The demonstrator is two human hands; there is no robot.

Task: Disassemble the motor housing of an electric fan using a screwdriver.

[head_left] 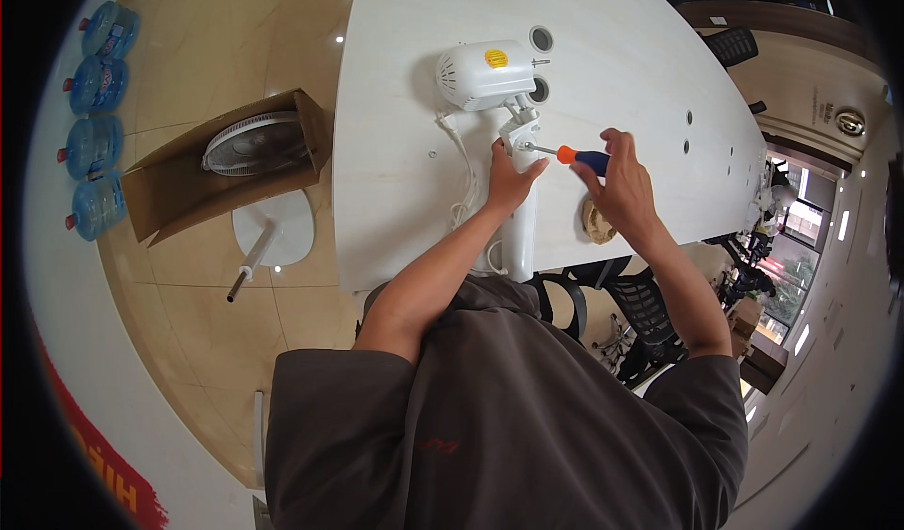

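A white fan motor housing (471, 76) with a yellow sticker lies on the white table (395, 153), joined to a white bracket (521, 133) on a long white column (518, 238). My left hand (510, 177) is wrapped round the column just below the bracket. My right hand (621, 186) holds an orange-and-dark-blue screwdriver (589, 160) by its handle, with the tip at the bracket. A white power cord (454, 139) runs down left of my left hand. A round tan object (597, 226), which I cannot make out, lies below my right hand.
Left of the table are an open cardboard box (160, 196) holding a fan grille (240, 149), a round white base with pole (292, 219) and several blue water bottles (99, 83). Black chairs (640, 304) stand along the near edge. Holes (540, 40) pierce the tabletop.
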